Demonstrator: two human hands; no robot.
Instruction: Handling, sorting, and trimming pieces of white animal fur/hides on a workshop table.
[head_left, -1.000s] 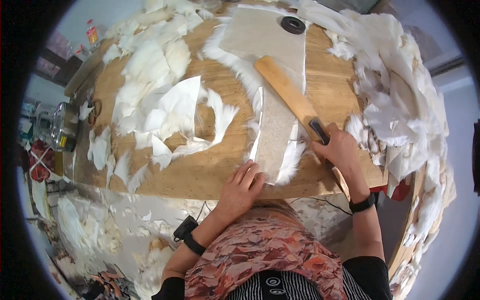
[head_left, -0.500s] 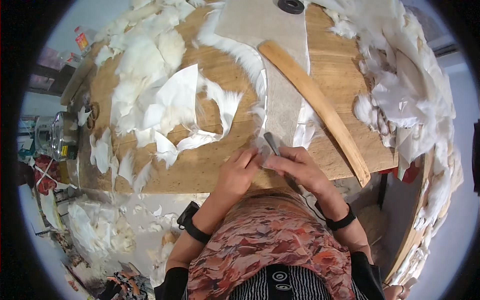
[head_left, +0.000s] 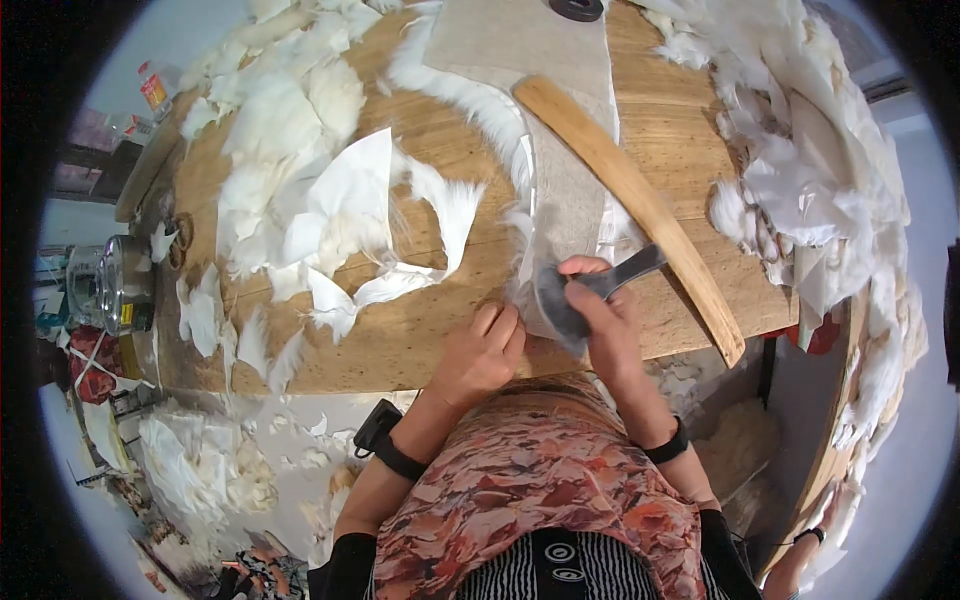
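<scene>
My right hand (head_left: 612,318) grips a dark metal knife (head_left: 566,305) with a broad curved blade. The blade faces left, and its straight handle points up to the right. My left hand (head_left: 482,350) is closed at the table's front edge, pinching the near end of a white fur pelt; its fingertips are partly hidden. On that pelt (head_left: 470,95) lies a long grey-beige pattern sheet (head_left: 570,215), narrow toward me and wide at the far end. A curved wooden strip (head_left: 640,215) rests slantwise across the sheet. At its far end sits a black ring (head_left: 577,8).
Cut white fur pieces (head_left: 345,200) cover the wooden table's (head_left: 430,330) left part. A heap of pelts (head_left: 820,190) lies along the right. Scissors (head_left: 182,240) and a glass jar (head_left: 125,285) are at far left. Another person's hand (head_left: 790,570) shows at lower right.
My right hand has turned the knife over and lifted it, so its blade now shows broadside and the handle points up right. My left hand has drawn slightly closed near the pelt's end.
</scene>
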